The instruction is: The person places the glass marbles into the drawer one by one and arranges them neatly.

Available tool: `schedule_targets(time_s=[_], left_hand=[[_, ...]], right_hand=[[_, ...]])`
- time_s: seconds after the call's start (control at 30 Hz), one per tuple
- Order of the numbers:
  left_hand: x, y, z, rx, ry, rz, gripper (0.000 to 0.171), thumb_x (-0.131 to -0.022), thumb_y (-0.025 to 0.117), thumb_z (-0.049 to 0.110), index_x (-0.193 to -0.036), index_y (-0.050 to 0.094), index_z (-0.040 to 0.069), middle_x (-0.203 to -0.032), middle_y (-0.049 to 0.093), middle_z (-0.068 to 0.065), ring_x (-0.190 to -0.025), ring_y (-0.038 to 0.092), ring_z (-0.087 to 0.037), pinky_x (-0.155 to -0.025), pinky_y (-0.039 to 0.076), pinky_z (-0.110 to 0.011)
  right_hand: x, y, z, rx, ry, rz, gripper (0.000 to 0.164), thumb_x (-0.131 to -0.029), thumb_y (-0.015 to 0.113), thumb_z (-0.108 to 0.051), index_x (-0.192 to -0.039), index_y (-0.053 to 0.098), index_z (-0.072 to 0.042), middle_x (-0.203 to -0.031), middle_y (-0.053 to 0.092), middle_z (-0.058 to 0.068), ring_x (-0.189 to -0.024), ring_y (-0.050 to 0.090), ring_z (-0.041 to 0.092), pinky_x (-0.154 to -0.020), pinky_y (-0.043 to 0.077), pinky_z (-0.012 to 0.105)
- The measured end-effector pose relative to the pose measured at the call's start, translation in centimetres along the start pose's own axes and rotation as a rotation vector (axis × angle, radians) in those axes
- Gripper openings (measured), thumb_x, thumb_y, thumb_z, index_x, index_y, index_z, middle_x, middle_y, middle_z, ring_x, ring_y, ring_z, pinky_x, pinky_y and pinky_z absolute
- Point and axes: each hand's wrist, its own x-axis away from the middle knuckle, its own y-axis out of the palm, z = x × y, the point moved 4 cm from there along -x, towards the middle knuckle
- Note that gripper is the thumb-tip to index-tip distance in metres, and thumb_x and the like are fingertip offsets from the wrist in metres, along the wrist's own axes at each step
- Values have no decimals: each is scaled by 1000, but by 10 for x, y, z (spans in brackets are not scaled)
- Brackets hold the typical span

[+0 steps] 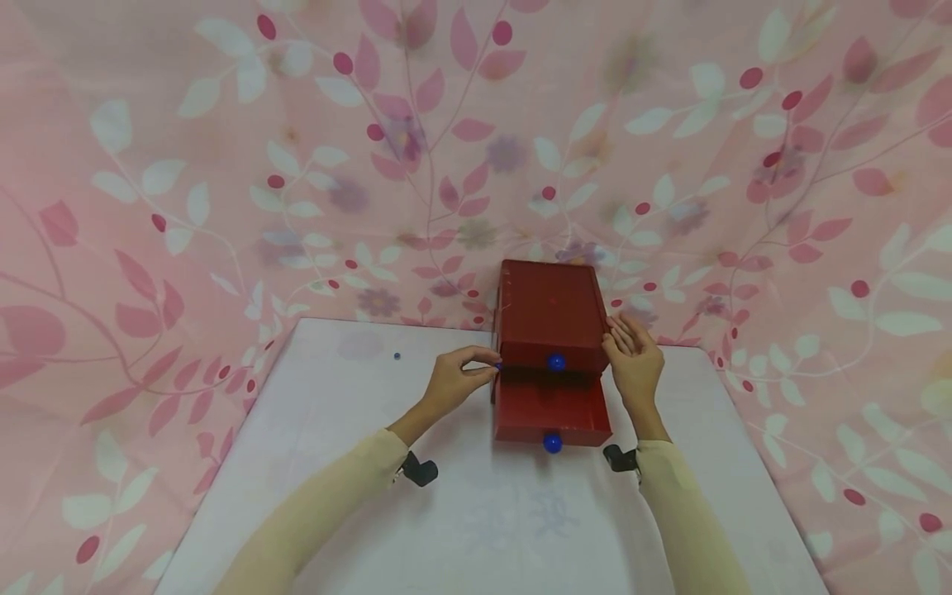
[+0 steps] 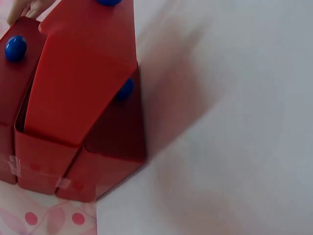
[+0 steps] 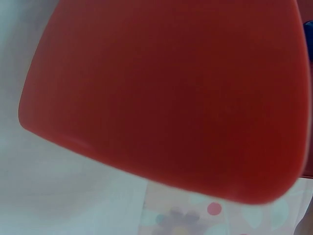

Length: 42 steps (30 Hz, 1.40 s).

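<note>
A red drawer unit point(image 1: 550, 306) stands at the back of the white table, its middle drawer point(image 1: 552, 403) pulled out. Blue round knobs point(image 1: 556, 362) sit on the drawer fronts. My left hand point(image 1: 455, 378) is at the unit's left front edge, thumb and finger pinching a small blue bead point(image 1: 499, 365) that is mostly covered. Against the unit's right side rest the fingers of my right hand point(image 1: 636, 364). The pulled-out drawer point(image 3: 171, 98) fills the right wrist view. The left wrist view shows the bottom drawer's knob point(image 2: 124, 89) below it.
Another small blue bead point(image 1: 397, 356) lies on the white table point(image 1: 357, 529), left of the unit. A pink floral cloth point(image 1: 416, 190) hangs behind the table and surrounds it. Dark wrist cameras point(image 1: 421, 471) are strapped under both sleeves.
</note>
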Motion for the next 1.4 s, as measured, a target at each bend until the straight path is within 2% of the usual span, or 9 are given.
schedule_targets(time_s=[0.1,0.33,0.4,0.53,0.63,0.8,1.0,1.23,1.4], left_hand=[[0,8,-1,10,6,-21,22,-83,69,-11,-105,68,-8,-102,70,-20,-94,69,-35,-79,58,-37],[2,27,-28,-2,-37,-57,21,-85,73,0,-106,71,6,-103,71,-6,-93,70,-27,-74,58,-29],[3,31,-24,1,-35,-65,20,-85,72,-3,-105,71,2,-103,71,-10,-92,70,-30,-73,58,-29],[4,38,-9,18,3,-100,22,-84,68,-10,-106,68,-7,-104,69,-19,-93,69,-37,-76,58,-31],[3,43,-1,-1,33,-131,23,-83,67,-13,-107,66,-9,-104,68,-22,-92,69,-37,-77,58,-31],[1,51,-12,-85,60,-170,26,-82,71,-11,-106,68,-4,-102,70,-16,-89,70,-28,-78,58,-29],[-2,57,-24,-122,111,-240,26,-83,73,-6,-106,70,6,-104,70,-4,-90,70,-16,-78,56,-24],[-2,63,-24,-181,196,-304,25,-83,72,-5,-107,69,3,-105,70,-6,-94,69,-13,-81,55,-21],[-1,69,-27,-281,205,-345,25,-82,74,-3,-106,70,3,-106,70,-6,-97,67,-7,-84,52,-17]], right_hand=[[0,0,1,2,2,-2,46,-81,66,13,-126,57,11,-120,57,38,-114,58,43,-94,49,29],[1,1,-2,4,-3,-5,46,-81,65,14,-126,56,13,-120,56,38,-114,56,46,-94,49,31],[1,2,-3,8,-8,-6,46,-81,65,14,-126,56,13,-120,56,39,-114,56,47,-94,49,31],[1,3,-4,13,-9,-8,46,-81,65,14,-126,56,13,-120,56,39,-114,55,48,-95,49,31],[1,3,-4,14,-3,-4,46,-81,65,14,-126,56,12,-120,57,38,-114,56,46,-95,49,32],[0,3,-5,13,-7,1,46,-81,65,14,-126,56,13,-120,55,40,-114,56,46,-94,49,31],[0,3,-4,17,-20,-2,46,-81,65,14,-126,56,13,-120,55,40,-114,55,48,-94,49,30],[0,3,-1,29,-14,0,46,-81,66,13,-125,57,12,-120,56,39,-114,56,46,-94,49,30],[-1,4,-2,31,-14,6,45,-81,67,12,-125,57,12,-120,57,38,-114,57,44,-94,49,30]])
